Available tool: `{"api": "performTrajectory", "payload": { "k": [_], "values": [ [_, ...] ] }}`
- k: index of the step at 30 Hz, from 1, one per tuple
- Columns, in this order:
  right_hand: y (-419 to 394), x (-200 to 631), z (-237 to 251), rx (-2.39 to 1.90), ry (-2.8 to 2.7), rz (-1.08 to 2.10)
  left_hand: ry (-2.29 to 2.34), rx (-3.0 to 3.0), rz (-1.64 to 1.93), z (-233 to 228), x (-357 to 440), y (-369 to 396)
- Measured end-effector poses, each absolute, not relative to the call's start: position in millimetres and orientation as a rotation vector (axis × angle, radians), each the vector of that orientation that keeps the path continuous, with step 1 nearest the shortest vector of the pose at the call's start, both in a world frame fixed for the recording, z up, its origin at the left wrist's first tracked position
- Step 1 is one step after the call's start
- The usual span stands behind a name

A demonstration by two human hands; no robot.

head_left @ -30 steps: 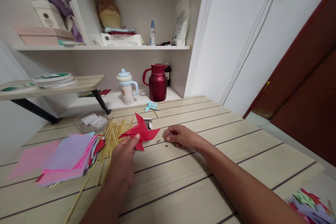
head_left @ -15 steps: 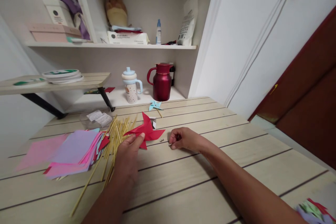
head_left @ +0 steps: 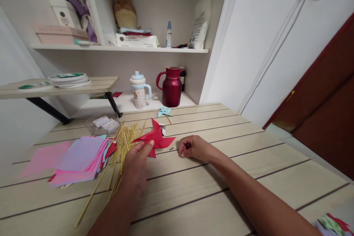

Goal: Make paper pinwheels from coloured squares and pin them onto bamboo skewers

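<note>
The left hand (head_left: 137,155) is clamped on a red paper pinwheel (head_left: 157,137), its thumb laid over the near part of the folded paper and the fingers beneath, so the pinwheel sits just ahead of that hand, above the slatted wooden tabletop (head_left: 210,195). The right hand (head_left: 193,146) is curled low at the tabletop, thumb and forefinger drawn together on a tiny metal bead (head_left: 179,154), of which only a sliver shows at the fingertips. A few more metal beads (head_left: 171,148) lie just left of the right hand, between it and the pinwheel. Beyond the pinwheel, farther out than the left hand, is a small white box (head_left: 163,131), partly hidden by the red paper; past it lies a light blue paper pinwheel (head_left: 165,111) on a stick. Thin bamboo sticks (head_left: 127,135) are spread just left of the left hand, some running back beside its wrist. Farther left of that hand is a loose stack of coloured paper sheets (head_left: 80,155), pink and lilac uppermost, with a clear plastic container (head_left: 90,127) behind it. Well ahead of both hands, in the cabinet, stand a dark red jug (head_left: 172,90) and a speckled tumbler (head_left: 139,97) with a pale blue handle
</note>
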State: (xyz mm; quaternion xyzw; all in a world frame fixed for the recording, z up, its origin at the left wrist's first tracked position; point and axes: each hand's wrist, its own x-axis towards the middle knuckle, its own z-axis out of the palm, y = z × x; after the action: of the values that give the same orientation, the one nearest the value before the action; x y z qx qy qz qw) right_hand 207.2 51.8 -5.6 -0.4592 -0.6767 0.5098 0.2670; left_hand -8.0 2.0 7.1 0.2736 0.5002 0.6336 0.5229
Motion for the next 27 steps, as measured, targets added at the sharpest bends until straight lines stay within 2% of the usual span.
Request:
{"api": "performTrajectory", "payload": {
  "k": [17, 27],
  "values": [
    [51.7, 204.9, -7.9, -1.227, -1.818, 1.347, 1.195, 0.673, 1.515, 8.5, -5.1, 1.1],
    [42.5, 207.4, 24.3, -1.147, -1.710, 1.067, 1.260, 0.716, 1.532, 8.3, -4.0, -1.3]
  ]
}}
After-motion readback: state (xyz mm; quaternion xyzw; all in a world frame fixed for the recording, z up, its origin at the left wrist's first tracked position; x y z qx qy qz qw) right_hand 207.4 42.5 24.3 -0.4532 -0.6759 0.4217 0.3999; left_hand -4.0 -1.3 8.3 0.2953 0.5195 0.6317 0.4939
